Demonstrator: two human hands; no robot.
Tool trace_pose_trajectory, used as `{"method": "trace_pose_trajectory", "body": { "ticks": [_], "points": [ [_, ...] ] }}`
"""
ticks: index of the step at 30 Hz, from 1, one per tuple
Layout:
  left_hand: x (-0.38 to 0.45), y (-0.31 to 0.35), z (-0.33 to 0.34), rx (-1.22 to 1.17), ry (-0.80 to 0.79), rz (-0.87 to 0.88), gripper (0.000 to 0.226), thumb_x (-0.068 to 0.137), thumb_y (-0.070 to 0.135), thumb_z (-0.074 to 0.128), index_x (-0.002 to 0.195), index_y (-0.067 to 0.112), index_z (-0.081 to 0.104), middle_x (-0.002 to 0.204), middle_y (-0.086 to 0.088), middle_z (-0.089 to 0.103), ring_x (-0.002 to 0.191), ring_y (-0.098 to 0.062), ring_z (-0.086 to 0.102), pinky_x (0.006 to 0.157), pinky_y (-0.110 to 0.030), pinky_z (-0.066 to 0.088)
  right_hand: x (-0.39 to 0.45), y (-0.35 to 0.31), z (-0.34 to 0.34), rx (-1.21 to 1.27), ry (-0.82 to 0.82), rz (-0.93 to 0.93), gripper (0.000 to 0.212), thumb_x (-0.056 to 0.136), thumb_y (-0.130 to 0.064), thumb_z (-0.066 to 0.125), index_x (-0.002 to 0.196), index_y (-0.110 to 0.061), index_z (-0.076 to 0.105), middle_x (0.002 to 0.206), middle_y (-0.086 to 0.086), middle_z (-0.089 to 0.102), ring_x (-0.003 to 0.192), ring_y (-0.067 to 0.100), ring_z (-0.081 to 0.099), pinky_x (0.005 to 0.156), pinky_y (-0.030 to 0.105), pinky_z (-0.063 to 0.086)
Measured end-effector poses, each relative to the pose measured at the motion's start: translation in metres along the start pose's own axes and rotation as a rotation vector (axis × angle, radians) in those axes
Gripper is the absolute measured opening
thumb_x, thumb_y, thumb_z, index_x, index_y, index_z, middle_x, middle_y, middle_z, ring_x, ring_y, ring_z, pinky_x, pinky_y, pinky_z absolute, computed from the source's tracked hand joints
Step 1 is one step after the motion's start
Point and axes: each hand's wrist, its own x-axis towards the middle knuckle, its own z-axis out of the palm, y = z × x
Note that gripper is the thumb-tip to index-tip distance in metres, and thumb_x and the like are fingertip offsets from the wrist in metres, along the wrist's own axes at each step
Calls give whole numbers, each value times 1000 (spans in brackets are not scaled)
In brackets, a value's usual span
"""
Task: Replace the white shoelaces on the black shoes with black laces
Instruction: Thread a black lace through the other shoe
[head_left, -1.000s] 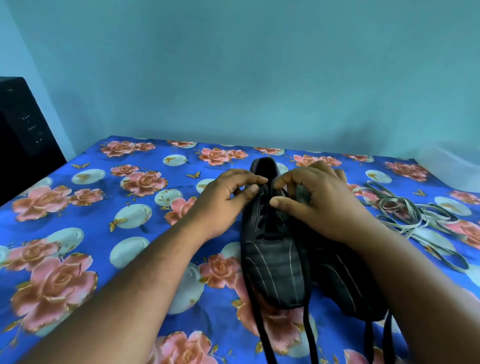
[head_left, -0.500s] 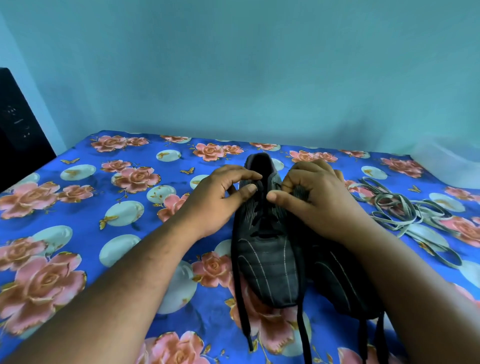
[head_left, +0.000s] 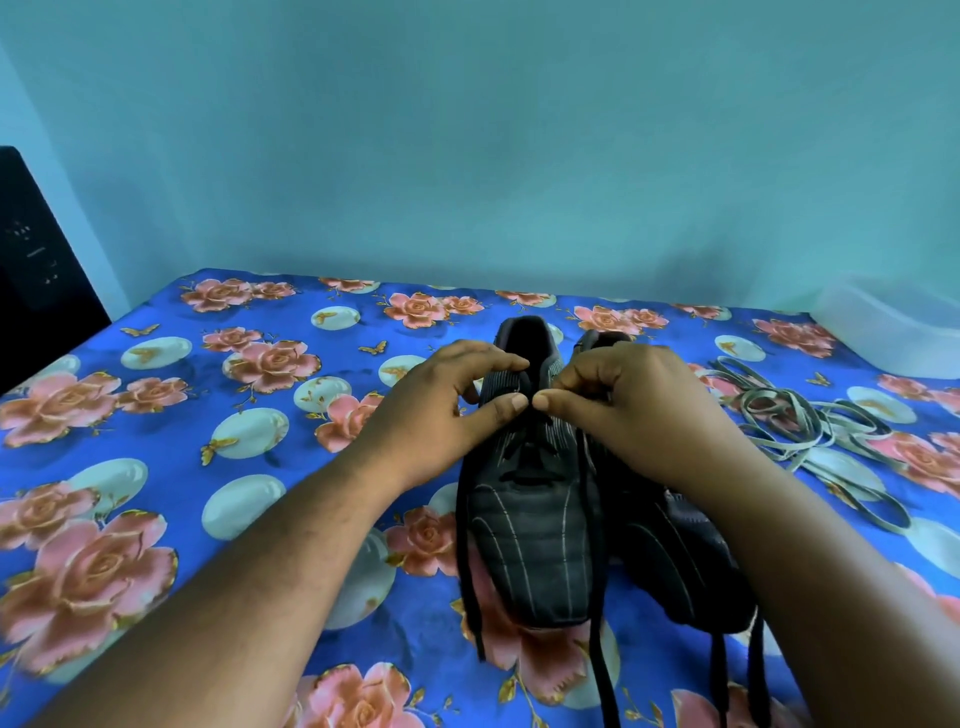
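Note:
Two black shoes stand side by side on the flowered blue cloth, toes toward me. The left shoe (head_left: 530, 535) has a black lace (head_left: 597, 649) threaded through it, with both ends trailing down past the toe. My left hand (head_left: 447, 410) and my right hand (head_left: 628, 400) meet over its upper eyelets, thumbs nearly touching, each pinching the black lace there. The right shoe (head_left: 680, 566) lies partly under my right forearm, and black lace ends hang below it too. The removed white laces (head_left: 800, 421) lie in a loose tangle to the right.
The blue flowered cloth (head_left: 208, 467) covers the whole surface up to a teal wall. A clear plastic tub (head_left: 893, 332) sits at the far right by the wall. A black box (head_left: 36, 270) stands at the left edge.
Both hands stayed over the left shoe's top eyelets and drew closer, the thumbs now almost meeting. The left lace end slid up along the shoe's side.

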Motion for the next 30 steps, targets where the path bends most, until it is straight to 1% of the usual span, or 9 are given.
{"method": "trace_pose_trajectory", "body": {
  "ticks": [2,6,9,12,15,19,22,25,30],
  "points": [
    [0,0,0,4,4,1,33,93,43,71,125,39,67,121,23,58,87,-7,61,80,-23,50,-1,1,-3,168,-29,-44,20,93,-35,72,77,-23,69,67,-10,62,68,6,54,62,17,35],
    [-1,-1,1,-13,15,4,32,93,40,72,124,38,67,120,22,60,88,-9,62,76,-24,47,-1,5,-11,971,-29,30,26,93,-24,60,73,-7,57,69,6,54,70,13,53,73,26,41],
    [-1,-1,1,10,17,11,33,93,41,71,126,38,67,123,22,59,91,-6,61,78,-22,46,-1,8,-10,632,-108,93,44,93,-45,69,71,-10,54,58,-4,38,56,12,36,55,24,32],
    [0,0,1,27,19,27,33,93,42,71,126,37,66,123,21,60,91,-2,60,86,-23,48,-2,10,-8,254,-95,57,28,93,-41,69,73,-22,65,55,-13,45,53,4,39,54,21,32],
    [-1,1,1,18,18,6,33,93,42,71,125,39,66,123,20,60,90,-7,62,82,-22,48,-3,11,-11,656,-11,15,27,100,-29,60,76,-17,66,68,-7,54,62,7,42,61,20,35],
    [-1,1,1,10,26,3,32,93,42,70,125,39,67,122,22,60,97,-3,62,86,-21,47,2,4,-22,1323,274,123,26,92,-17,47,66,-15,49,63,-2,37,55,12,31,61,31,22],
    [-1,0,2,24,14,8,32,93,44,70,125,40,66,121,22,59,93,-7,62,84,-27,50,1,15,-16,717,296,186,43,94,-50,52,79,-9,54,67,0,49,62,16,42,61,33,33],
    [-1,0,2,19,15,7,33,93,44,70,125,41,66,121,22,58,92,-8,61,81,-27,51,-1,16,-6,51,311,54,54,89,-72,46,97,-24,67,88,-6,63,87,15,56,79,31,43],
    [-1,2,2,40,27,18,32,92,45,70,124,41,66,120,21,59,91,-8,61,73,-25,50,0,3,8,-404,171,-150,46,92,-68,45,93,-29,70,87,-7,66,95,25,57,86,45,41]
  ]
}}
